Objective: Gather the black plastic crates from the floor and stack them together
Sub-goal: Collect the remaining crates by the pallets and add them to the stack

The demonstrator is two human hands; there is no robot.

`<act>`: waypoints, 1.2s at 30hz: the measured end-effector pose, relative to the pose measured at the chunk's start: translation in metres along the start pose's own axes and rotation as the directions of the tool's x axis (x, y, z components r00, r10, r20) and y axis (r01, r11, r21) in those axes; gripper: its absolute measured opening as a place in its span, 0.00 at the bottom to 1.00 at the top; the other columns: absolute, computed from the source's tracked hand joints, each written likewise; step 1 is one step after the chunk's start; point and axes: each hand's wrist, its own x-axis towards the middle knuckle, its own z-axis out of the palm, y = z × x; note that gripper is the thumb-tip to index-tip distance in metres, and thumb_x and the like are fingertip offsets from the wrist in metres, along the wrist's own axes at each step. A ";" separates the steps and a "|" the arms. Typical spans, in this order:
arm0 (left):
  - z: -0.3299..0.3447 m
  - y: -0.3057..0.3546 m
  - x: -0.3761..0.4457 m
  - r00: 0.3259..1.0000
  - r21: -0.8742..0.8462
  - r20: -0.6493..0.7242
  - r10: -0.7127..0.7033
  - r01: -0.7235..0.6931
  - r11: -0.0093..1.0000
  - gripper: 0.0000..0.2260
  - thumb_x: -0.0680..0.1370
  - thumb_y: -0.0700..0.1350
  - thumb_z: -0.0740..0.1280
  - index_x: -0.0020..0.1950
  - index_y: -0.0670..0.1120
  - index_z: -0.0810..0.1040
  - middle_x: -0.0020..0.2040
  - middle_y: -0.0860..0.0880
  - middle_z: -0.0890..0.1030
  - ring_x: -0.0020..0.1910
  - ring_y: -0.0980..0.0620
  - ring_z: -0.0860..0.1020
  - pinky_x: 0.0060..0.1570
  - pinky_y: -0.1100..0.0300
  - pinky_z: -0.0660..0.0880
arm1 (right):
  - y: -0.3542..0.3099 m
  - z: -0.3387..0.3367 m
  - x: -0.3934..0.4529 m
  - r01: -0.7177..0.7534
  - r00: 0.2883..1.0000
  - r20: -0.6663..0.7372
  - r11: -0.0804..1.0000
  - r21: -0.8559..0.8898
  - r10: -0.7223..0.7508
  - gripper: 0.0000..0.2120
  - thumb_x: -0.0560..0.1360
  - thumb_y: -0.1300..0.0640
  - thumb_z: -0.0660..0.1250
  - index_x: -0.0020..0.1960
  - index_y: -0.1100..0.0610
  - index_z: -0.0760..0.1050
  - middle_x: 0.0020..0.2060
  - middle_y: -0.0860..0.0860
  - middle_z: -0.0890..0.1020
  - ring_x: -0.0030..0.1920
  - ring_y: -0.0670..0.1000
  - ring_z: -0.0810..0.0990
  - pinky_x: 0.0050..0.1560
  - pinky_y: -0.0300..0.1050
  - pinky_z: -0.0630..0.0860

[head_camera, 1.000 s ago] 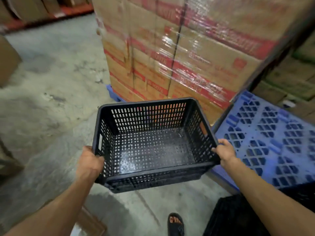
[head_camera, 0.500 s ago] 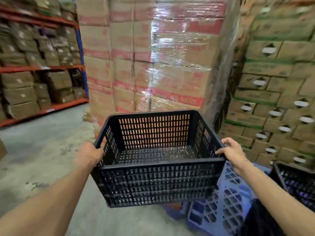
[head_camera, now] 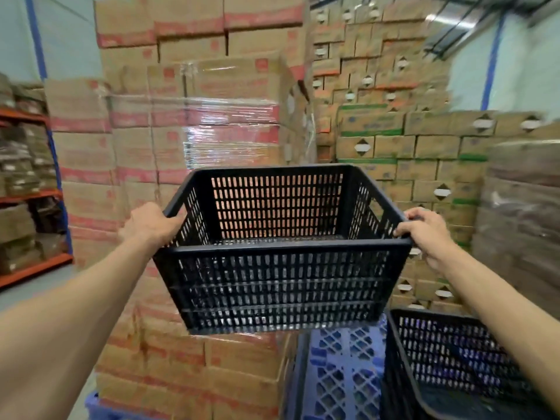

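Observation:
I hold an empty black slotted plastic crate (head_camera: 281, 283) in the air at chest height, level and open side up. My left hand (head_camera: 150, 224) grips its left rim and my right hand (head_camera: 425, 230) grips its right rim. A second black crate (head_camera: 448, 359) stands lower at the bottom right, partly behind my right forearm; it sits on or beside a blue plastic pallet (head_camera: 339, 371), which of the two I cannot tell.
A tall shrink-wrapped stack of brown cartons with red bands (head_camera: 194, 128) rises straight ahead. Green-banded cartons (head_camera: 424, 153) are piled to the right. Orange and blue shelving (head_camera: 30, 192) with boxes lines the left. Grey floor shows at the far left.
The crate has risen from near floor level to chest height, both hands holding its rims throughout. The view has tilted up from the floor to the carton stacks.

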 end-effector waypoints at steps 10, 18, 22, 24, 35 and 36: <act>0.056 0.174 -0.055 0.964 -0.122 0.172 0.203 -0.184 0.975 0.10 0.69 0.46 0.65 0.40 0.41 0.81 0.36 0.41 0.80 0.36 0.43 0.77 0.31 0.59 0.69 | 0.025 -0.224 0.028 -0.036 0.979 -0.202 0.996 -0.077 0.020 0.09 0.58 0.66 0.70 0.34 0.54 0.76 0.35 0.54 0.79 0.38 0.55 0.75 0.32 0.44 0.66; 0.125 0.268 -0.151 0.922 -0.176 0.299 0.247 -0.201 0.964 0.18 0.70 0.46 0.66 0.54 0.36 0.78 0.56 0.33 0.80 0.52 0.36 0.79 0.44 0.56 0.73 | 0.079 -0.372 0.023 -0.167 0.939 -0.313 0.985 -0.053 0.142 0.07 0.59 0.68 0.69 0.32 0.56 0.78 0.32 0.55 0.78 0.38 0.56 0.76 0.37 0.47 0.71; 0.158 0.286 -0.206 0.890 -0.179 0.403 0.214 -0.152 0.972 0.18 0.71 0.48 0.66 0.55 0.37 0.77 0.58 0.35 0.80 0.53 0.37 0.79 0.46 0.57 0.71 | 0.113 -0.419 0.011 -0.229 0.923 -0.329 0.972 -0.050 0.200 0.05 0.54 0.64 0.68 0.28 0.57 0.80 0.31 0.54 0.79 0.38 0.56 0.76 0.38 0.47 0.71; 0.168 0.295 -0.226 0.879 -0.183 0.429 0.209 -0.142 0.973 0.13 0.72 0.48 0.66 0.50 0.40 0.75 0.58 0.36 0.80 0.49 0.40 0.77 0.45 0.56 0.70 | 0.129 -0.434 0.008 -0.253 0.915 -0.331 0.967 -0.026 0.230 0.07 0.52 0.64 0.68 0.26 0.54 0.82 0.31 0.55 0.79 0.38 0.56 0.76 0.37 0.47 0.71; 0.203 0.337 -0.239 0.886 -0.201 0.421 0.194 -0.117 0.973 0.15 0.74 0.47 0.68 0.52 0.36 0.82 0.53 0.37 0.82 0.52 0.37 0.79 0.51 0.51 0.76 | 0.146 -0.459 0.030 -0.296 0.880 -0.359 0.950 0.097 0.311 0.06 0.62 0.65 0.75 0.31 0.56 0.81 0.27 0.49 0.81 0.27 0.48 0.79 0.25 0.36 0.70; 0.204 0.338 -0.238 0.885 -0.203 0.424 0.192 -0.113 0.973 0.14 0.74 0.47 0.69 0.51 0.37 0.82 0.52 0.37 0.82 0.52 0.37 0.79 0.51 0.51 0.76 | 0.146 -0.458 0.031 -0.294 0.883 -0.356 0.951 0.091 0.307 0.07 0.63 0.66 0.75 0.31 0.56 0.81 0.28 0.49 0.81 0.28 0.48 0.79 0.25 0.35 0.70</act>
